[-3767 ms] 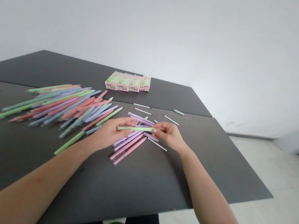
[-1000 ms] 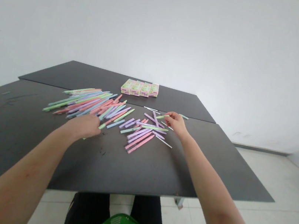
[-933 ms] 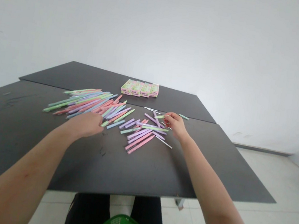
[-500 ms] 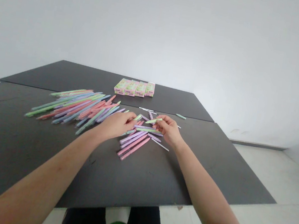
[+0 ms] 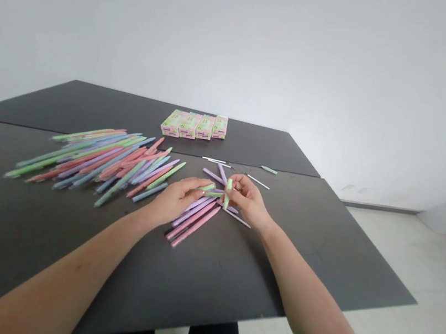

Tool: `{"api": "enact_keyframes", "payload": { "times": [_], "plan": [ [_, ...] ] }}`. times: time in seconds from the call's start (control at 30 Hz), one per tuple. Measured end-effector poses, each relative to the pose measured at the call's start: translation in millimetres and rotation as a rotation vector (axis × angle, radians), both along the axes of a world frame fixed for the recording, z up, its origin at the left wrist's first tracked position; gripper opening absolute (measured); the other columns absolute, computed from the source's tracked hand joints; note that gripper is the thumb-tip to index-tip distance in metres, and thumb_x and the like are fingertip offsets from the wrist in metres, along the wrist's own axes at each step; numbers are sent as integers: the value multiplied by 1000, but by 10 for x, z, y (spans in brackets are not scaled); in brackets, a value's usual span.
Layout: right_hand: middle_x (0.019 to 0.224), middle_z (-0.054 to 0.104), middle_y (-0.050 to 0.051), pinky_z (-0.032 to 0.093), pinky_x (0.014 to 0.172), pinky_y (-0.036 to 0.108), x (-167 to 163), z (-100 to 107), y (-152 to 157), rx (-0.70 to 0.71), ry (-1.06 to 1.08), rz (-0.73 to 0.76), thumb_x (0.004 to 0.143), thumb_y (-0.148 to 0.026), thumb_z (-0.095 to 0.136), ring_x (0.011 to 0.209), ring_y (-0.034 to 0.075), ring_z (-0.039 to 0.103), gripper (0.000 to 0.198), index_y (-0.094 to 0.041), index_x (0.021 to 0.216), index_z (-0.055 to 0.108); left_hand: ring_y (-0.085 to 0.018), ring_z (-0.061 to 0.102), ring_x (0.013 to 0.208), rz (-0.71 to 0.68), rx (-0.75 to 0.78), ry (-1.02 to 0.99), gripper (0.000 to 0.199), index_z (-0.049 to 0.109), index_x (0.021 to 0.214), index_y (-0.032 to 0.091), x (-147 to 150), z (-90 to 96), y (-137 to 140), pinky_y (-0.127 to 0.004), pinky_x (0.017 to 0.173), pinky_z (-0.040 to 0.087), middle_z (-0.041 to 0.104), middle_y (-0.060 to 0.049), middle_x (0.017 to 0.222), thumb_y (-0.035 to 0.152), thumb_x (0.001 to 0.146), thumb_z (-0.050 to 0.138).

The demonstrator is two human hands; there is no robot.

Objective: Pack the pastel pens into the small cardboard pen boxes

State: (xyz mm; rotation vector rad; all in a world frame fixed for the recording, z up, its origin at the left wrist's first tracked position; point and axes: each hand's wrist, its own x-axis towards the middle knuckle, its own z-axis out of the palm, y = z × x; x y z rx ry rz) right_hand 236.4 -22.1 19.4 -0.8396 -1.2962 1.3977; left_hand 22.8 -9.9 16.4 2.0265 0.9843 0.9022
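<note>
My right hand (image 5: 248, 200) pinches a short light green pen piece (image 5: 228, 194), held nearly upright. My left hand (image 5: 176, 200) has its thumb and fingers closed on another light green pen piece (image 5: 208, 187), partly hidden by the fingers. Under and between the hands lie purple pen pieces (image 5: 221, 173) and a fan of purple and pink pens (image 5: 196, 226). A thin white refill (image 5: 237, 217) rests below my right hand.
To the left spreads a large pile of coloured pens (image 5: 111, 158). Several pink and green boxes (image 5: 189, 126) stand in a row at the back. More thin refills (image 5: 258, 182) and a green pen piece (image 5: 269, 170) lie on the dark table (image 5: 319, 254).
My right hand has turned its light green piece from nearly level to nearly upright. My left hand has shifted slightly down and left in view. The camera view has moved a little.
</note>
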Motion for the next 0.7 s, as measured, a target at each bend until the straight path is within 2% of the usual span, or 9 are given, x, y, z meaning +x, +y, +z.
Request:
{"api": "enact_keyframes", "payload": {
  "times": [0.13,0.27,0.43,0.53,0.7],
  "plan": [
    [67,57,-4,49,53,25,6,1,-26,119,-181,-9,78,-43,72,52,10,57,29,-19,89,62,-22,59,115,-24,55,14,36,65,122,21,19,20,-14,-37,102,42,66,-8,121,27,91,48],
    [78,61,1,44,48,24,44,-17,-30,259,-341,-69,83,-47,67,52,9,52,31,-19,97,71,-22,60,112,-1,95,37,36,64,123,24,8,-3,2,-36,100,44,67,-5,120,27,91,48],
    [86,65,5,48,68,29,110,9,-23,439,-509,-131,87,-36,64,77,16,60,23,-21,101,74,-21,60,113,4,121,61,35,64,123,26,-33,-34,29,-34,100,43,66,-4,121,28,92,48],
    [89,67,6,48,74,31,123,31,-22,464,-533,-136,85,-31,66,81,17,61,19,-20,98,74,-20,60,111,-4,130,86,35,64,124,26,-49,-25,30,-34,98,45,66,-4,120,30,93,47],
    [92,68,5,49,75,30,132,28,-21,450,-538,-139,80,-25,70,82,17,62,17,-21,96,73,-20,62,105,15,164,164,37,63,126,28,-63,-4,16,-32,91,47,67,-4,114,32,94,45]
  ]
}}
